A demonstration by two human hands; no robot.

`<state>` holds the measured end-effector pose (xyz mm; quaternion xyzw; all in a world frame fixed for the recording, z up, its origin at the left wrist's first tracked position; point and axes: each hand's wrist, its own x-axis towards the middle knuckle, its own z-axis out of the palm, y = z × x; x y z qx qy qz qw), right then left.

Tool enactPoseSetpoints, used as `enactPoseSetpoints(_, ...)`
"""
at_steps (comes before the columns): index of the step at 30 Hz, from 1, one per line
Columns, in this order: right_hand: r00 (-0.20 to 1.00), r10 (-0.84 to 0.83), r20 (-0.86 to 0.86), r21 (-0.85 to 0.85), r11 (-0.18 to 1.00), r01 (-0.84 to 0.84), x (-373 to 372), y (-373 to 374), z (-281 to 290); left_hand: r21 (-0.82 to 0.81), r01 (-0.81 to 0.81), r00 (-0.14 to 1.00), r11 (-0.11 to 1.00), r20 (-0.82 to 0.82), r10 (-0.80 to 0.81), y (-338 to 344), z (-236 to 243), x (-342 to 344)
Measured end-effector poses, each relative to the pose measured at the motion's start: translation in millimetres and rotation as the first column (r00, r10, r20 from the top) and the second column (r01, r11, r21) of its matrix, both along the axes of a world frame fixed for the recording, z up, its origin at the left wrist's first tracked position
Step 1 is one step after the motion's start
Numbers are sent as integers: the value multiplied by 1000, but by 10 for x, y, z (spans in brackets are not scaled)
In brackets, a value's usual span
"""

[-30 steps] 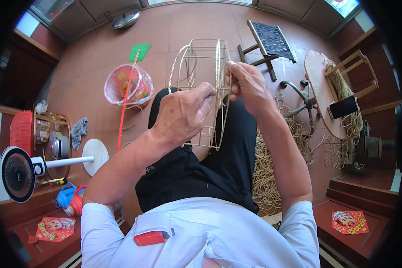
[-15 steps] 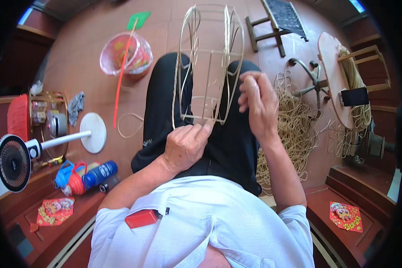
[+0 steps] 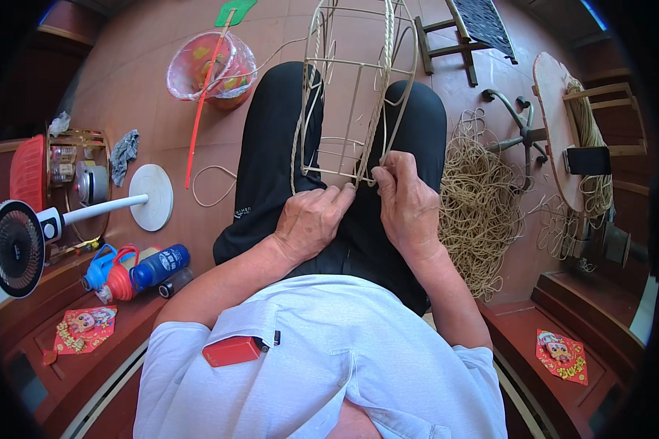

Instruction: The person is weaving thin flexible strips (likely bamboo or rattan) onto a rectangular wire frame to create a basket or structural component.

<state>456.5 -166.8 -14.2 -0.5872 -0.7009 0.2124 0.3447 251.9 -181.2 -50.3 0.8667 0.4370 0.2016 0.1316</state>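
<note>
Head view: the frame [image 3: 359, 65], an open cage of thin pale rods, stands between the person's knees [image 3: 274, 110], its far end running past the picture's upper edge. The left hand [image 3: 311, 223] has its grip closed on the near end, fingertips at the lower crossbar. The right hand [image 3: 410, 201] has its thumb and fingertips at the near right corner; whether they pinch a strand or only touch, I cannot tell.

As I judge it, the shape itself is made: hoops and crossbars are joined, and twisted cord [image 3: 384, 73] runs along both long sides. Between these the rods look bare and the sides open, and the near end, where both hands meet, does not look finished. A large pile of cord [image 3: 479, 212] lies on the floor at the right.

Half a second earlier the right hand hung apart from the frame, fingers curled; now it has come in to the corner. The left hand stays at the near end.
</note>
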Motion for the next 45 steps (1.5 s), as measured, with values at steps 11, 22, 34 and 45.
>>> enactPoseSetpoints(11,925,-78,-371,-180,984,11,58,662,322,172,-9,995,985,97,-7,440,317,-1)
enactPoseSetpoints(22,450,-397,-800,-531,818,-222,551,2246,490,112,47,990,993,127,-61,1666,1231,265)
enactPoseSetpoints(34,752,-209,-625,-219,972,87,362,1015,377,268,-52,975,962,223,-9,559,501,75)
enactPoseSetpoints(45,999,-24,-43,84,996,28,10,16,11,144,58,997,988,-52,-51,28,209,-95)
